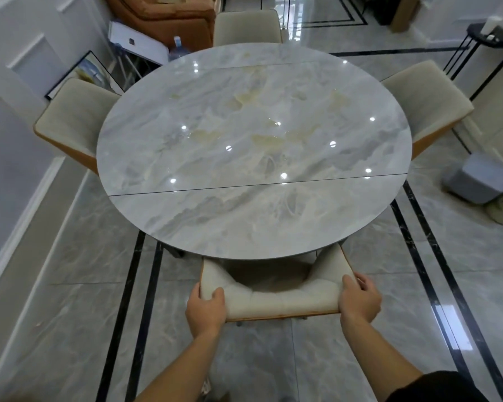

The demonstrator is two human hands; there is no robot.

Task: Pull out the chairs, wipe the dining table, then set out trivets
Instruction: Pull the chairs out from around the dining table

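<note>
Left hand [205,310], right hand [360,300] grip chair [279,298] back; seat under desk [244,140]. Uneven tug: chair twists, clips desk edge, scrapes floor [70,314].

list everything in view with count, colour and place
dining table: 1, grey-white marble, centre
near chair: 1, cream, partly under table's near edge
other chairs: 3, cream, left, far, right of table
sofa: 1, orange, top left
water bottle: 1, bluish, beside sofa
framed picture: 1, black frame, left wall
side table: 1, black, top right
box: 1, grey, floor at right
left hand: 1, grips near chair's back, left corner
right hand: 1, grips its right corner
</note>
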